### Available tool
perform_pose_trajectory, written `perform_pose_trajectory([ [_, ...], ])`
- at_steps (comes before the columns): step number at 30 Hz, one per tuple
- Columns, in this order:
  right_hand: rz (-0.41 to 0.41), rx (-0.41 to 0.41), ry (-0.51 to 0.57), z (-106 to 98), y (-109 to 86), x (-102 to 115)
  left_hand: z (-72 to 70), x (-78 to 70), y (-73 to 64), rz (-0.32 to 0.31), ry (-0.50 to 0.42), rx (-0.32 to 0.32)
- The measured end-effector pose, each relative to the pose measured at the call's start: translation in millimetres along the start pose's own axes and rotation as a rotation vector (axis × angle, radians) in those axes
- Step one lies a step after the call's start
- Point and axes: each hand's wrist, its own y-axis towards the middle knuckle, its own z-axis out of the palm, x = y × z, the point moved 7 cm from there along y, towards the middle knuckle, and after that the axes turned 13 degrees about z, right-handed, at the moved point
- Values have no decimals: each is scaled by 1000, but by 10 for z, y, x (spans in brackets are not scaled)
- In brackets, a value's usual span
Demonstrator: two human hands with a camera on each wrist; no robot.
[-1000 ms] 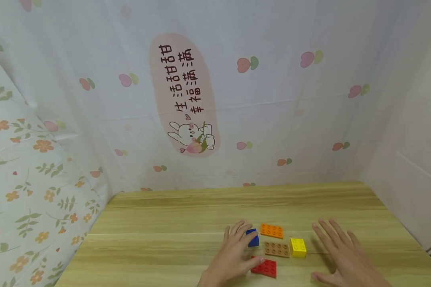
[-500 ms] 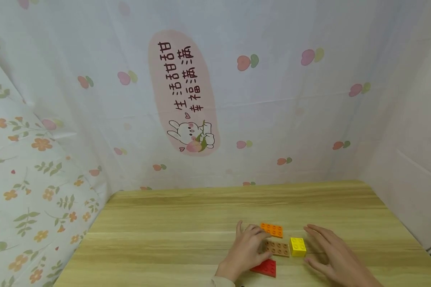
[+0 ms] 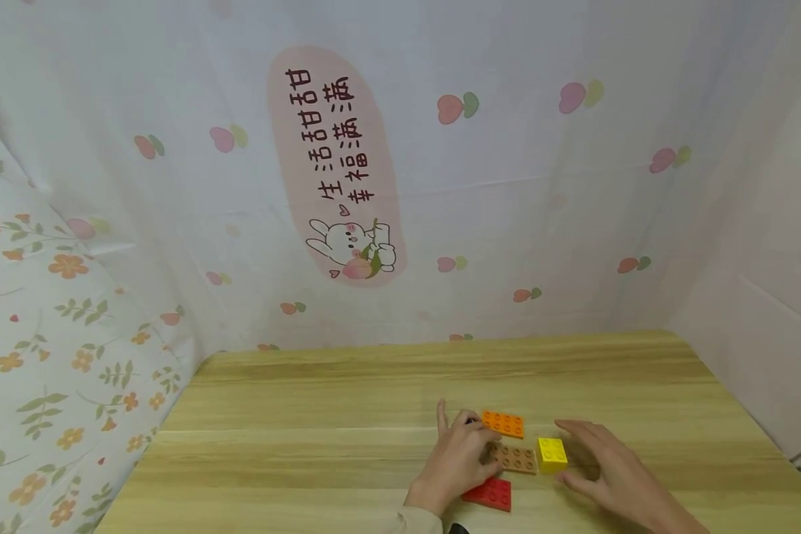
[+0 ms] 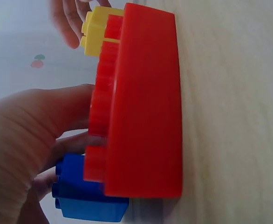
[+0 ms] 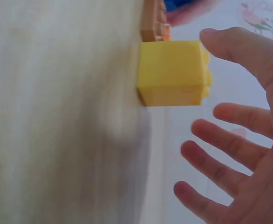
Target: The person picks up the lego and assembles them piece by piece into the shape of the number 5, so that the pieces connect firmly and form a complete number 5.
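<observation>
My left hand (image 3: pixel 455 461) curls over a blue toy building brick (image 4: pixel 91 189), thumb on the near side and fingers round the far side; one finger sticks up. From above, the hand hides nearly all of that brick. A flat red brick (image 3: pixel 489 494) lies just below the thumb and fills the middle of the left wrist view. My right hand (image 3: pixel 612 469) reaches toward the yellow square brick (image 3: pixel 551 454), its thumb and spread fingers apart. In the right wrist view the thumb tip is close to the studs of the yellow brick, and the palm holds nothing.
A flat brown brick (image 3: pixel 515 459) lies between the left hand and the yellow brick. Behind it is a flat orange brick (image 3: pixel 503 424). All lie on a wood-grain table (image 3: pixel 307 445), with printed cloth (image 3: pixel 507 208) hanging around its back and sides.
My left hand has moved right and closed over the blue brick, which stood in plain sight a second ago. My right hand has come left, nearer the yellow brick. The head view has shifted slightly.
</observation>
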Motion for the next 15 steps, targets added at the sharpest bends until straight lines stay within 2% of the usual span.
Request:
perform_pose_trajectory([
  [6, 12, 45, 40, 17, 71, 9, 7, 7, 2, 23, 28, -10],
  [15, 28, 138, 42, 88, 93, -9, 48, 4, -50, -11, -64, -11],
])
